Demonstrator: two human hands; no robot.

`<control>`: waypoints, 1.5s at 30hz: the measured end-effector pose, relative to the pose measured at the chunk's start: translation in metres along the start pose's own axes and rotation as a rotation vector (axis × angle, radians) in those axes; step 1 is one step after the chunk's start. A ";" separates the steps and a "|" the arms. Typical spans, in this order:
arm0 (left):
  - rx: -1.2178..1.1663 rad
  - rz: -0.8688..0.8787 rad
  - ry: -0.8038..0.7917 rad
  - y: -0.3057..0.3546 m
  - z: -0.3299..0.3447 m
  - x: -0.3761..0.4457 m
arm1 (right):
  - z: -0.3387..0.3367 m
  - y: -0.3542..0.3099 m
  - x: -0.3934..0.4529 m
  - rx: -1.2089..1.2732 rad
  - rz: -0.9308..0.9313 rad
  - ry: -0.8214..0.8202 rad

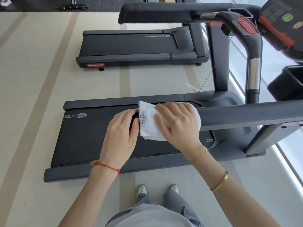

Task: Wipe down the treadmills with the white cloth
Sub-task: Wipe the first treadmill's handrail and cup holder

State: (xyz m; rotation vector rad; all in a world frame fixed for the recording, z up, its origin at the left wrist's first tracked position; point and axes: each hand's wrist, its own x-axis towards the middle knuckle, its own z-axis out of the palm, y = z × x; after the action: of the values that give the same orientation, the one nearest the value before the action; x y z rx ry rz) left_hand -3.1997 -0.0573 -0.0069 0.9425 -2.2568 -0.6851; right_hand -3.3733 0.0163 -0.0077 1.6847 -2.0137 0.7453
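Observation:
A white cloth (150, 128) with a small sewn label is wrapped round the free end of the near treadmill's grey handrail (246, 116). My right hand (177, 124) grips the cloth, its fingers curled over the rail. Just left of the cloth, my left hand (122, 135) holds the dark tip of the same handrail. Below both hands lies the black running belt (90, 136) of the near treadmill. A second treadmill (131, 45) stands farther away, parallel to the first.
The near treadmill's console (282, 22) with red and green buttons is at the upper right, above a curved front grip (253, 51). A thin red safety cord (213, 68) hangs from it. My feet stand on pale floor (32, 95) beside the deck's side rail (68, 175).

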 end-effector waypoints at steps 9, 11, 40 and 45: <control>0.170 0.130 0.037 0.051 0.042 0.024 | -0.021 0.072 -0.015 -0.035 0.016 0.036; 0.177 0.130 0.046 0.066 0.057 0.027 | -0.028 0.092 -0.018 -0.043 0.013 0.048; 0.427 0.026 0.145 0.198 0.206 0.045 | -0.092 0.282 -0.064 -0.052 -0.053 0.026; 0.444 0.015 0.144 0.197 0.208 0.045 | -0.087 0.270 -0.056 -0.021 -0.111 -0.027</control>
State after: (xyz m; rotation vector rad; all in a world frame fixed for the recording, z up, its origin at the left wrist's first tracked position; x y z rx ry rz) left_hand -3.4566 0.0773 -0.0088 1.1354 -2.3247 -0.0976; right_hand -3.6300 0.1480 -0.0127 1.7876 -1.9213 0.6648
